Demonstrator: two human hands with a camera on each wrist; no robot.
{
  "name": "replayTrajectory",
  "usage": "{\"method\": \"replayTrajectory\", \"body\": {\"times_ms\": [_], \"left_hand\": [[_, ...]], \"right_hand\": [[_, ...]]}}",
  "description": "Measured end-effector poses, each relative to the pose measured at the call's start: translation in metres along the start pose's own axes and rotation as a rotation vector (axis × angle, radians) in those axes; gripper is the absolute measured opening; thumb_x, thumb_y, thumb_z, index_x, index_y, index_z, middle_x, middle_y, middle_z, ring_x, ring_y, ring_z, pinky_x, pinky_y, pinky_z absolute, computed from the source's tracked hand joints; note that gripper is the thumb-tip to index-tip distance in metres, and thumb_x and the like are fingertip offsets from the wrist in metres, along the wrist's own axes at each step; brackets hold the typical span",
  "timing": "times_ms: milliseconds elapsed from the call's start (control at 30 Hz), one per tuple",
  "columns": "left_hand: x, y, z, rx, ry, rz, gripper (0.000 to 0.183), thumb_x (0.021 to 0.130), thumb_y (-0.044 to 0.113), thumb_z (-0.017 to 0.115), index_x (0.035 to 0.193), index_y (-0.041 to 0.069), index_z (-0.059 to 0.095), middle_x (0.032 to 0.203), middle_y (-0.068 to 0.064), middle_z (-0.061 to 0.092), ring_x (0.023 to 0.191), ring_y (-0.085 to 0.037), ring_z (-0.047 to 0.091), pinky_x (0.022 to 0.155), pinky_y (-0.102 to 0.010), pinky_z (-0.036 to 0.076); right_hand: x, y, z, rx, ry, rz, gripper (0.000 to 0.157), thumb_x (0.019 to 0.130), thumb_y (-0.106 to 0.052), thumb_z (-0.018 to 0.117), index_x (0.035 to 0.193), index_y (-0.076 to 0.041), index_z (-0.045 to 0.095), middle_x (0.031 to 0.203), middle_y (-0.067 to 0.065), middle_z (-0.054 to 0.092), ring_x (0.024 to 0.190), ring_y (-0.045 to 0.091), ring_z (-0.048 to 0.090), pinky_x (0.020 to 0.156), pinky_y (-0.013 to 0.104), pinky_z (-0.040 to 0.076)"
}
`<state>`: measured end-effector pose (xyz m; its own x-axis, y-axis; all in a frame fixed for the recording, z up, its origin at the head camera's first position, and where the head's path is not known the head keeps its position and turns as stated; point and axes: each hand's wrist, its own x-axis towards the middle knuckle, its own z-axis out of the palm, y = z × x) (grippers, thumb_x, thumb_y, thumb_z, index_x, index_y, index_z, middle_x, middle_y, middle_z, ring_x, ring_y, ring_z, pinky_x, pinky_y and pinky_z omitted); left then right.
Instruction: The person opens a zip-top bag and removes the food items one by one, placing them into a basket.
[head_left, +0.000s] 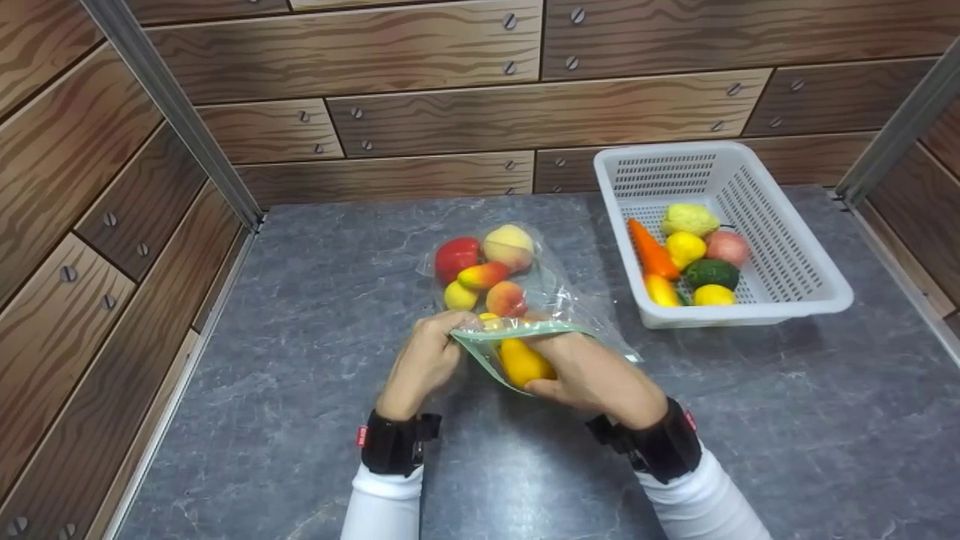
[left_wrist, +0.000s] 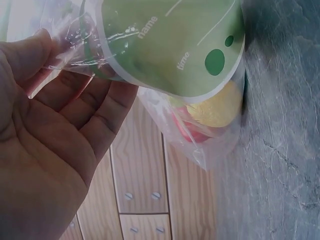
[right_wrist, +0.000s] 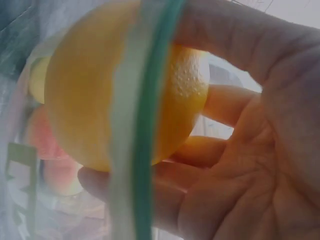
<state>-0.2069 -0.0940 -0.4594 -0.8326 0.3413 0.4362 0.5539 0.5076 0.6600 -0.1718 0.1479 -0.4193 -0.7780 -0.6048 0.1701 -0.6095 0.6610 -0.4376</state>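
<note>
A clear zip bag (head_left: 559,289) with a green-edged mouth lies on the table, several toy fruits inside it. Among them are a red fruit (head_left: 456,259), a pale peach (head_left: 510,247), a red-yellow mango (head_left: 484,276) and a smaller peach (head_left: 507,298). My left hand (head_left: 427,356) pinches the left corner of the bag's mouth; in the left wrist view the film (left_wrist: 67,55) runs between thumb and fingers. Partly inside the mouth, my right hand (head_left: 600,375) grips a yellow-orange fruit (right_wrist: 80,100) with dimpled skin. Part of that fruit shows behind the green strip (right_wrist: 150,115).
A white perforated basket (head_left: 750,311) stands at the right. It holds a carrot (head_left: 654,253), a dark green avocado-like fruit (head_left: 712,275), a pinkish round fruit (head_left: 727,248) and several yellow pieces. Wood-patterned walls (head_left: 435,120) bound the grey table at the back and sides.
</note>
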Motion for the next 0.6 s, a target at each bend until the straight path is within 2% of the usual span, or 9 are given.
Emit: {"method": "replayTrajectory", "body": {"times_ms": [133, 200, 400, 600], "left_hand": [[0.0, 0.0, -0.001, 0.005, 0.031, 0.008, 0.036, 0.081, -0.017, 0.054, 0.099, 0.005, 0.076, 0.101, -0.009, 0.076, 0.094, -0.026, 0.072, 0.087, -0.042, 0.059], [0.001, 0.0, -0.001, 0.002, 0.041, 0.005, 0.035, 0.081, -0.017, 0.055, 0.099, 0.005, 0.076, 0.1, -0.009, 0.076, 0.093, -0.027, 0.072, 0.086, -0.042, 0.059], [0.002, 0.001, -0.001, 0.0, 0.033, -0.016, 0.033, 0.083, -0.015, 0.056, 0.098, 0.006, 0.077, 0.101, -0.008, 0.077, 0.095, -0.028, 0.072, 0.087, -0.042, 0.059], [0.0, 0.0, 0.001, 0.006, 0.034, -0.003, 0.031, 0.084, -0.014, 0.058, 0.097, 0.006, 0.077, 0.104, -0.008, 0.078, 0.1, -0.029, 0.073, 0.091, -0.042, 0.059]], "right_hand": [[-0.003, -0.004, -0.006, -0.007, 0.015, -0.06, 0.06, 0.084, -0.015, 0.084, 0.138, -0.003, 0.06, 0.112, 0.012, 0.071, 0.087, 0.02, 0.062, 0.077, 0.039, 0.056], [-0.006, -0.005, -0.01, -0.014, 0.029, -0.076, 0.059, 0.083, -0.017, 0.085, 0.136, -0.003, 0.062, 0.108, 0.014, 0.071, 0.087, 0.022, 0.064, 0.077, 0.039, 0.058], [-0.019, -0.011, -0.023, -0.045, 0.067, -0.076, 0.069, 0.082, -0.021, 0.086, 0.143, -0.006, 0.059, 0.122, 0.021, 0.066, 0.1, 0.03, 0.067, 0.084, 0.046, 0.061], [-0.032, -0.012, -0.036, -0.004, 0.076, -0.108, 0.074, 0.082, -0.024, 0.085, 0.148, -0.009, 0.056, 0.134, 0.017, 0.062, 0.108, 0.027, 0.067, 0.091, 0.043, 0.06]]}}
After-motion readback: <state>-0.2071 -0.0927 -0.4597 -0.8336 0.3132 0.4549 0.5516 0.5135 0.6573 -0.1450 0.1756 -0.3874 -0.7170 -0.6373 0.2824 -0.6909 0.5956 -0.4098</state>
